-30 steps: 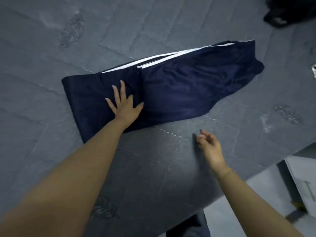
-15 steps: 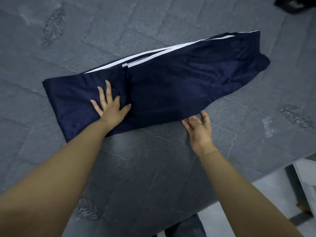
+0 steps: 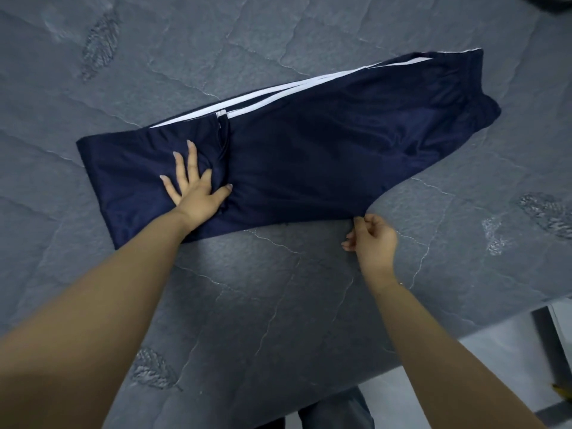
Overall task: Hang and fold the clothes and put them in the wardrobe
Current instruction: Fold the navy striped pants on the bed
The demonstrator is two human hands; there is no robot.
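Two hands work navy-blue white-striped track trousers (image 3: 309,150), lying half-folded on grey quilted mattress (image 3: 278,305). Left hand (image 3: 193,188) presses flat, fingers spread, anchoring fold. Right hand (image 3: 373,238), fingers curled, pinches near hem. Best: tension cloth, fold over evenly.

bare forearms, thin bracelet (image 3: 401,283) (right wrist)

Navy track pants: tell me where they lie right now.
In the head view the navy track pants lie flat across the grey mattress, left hand pressing their left part, right hand pinching their near edge.
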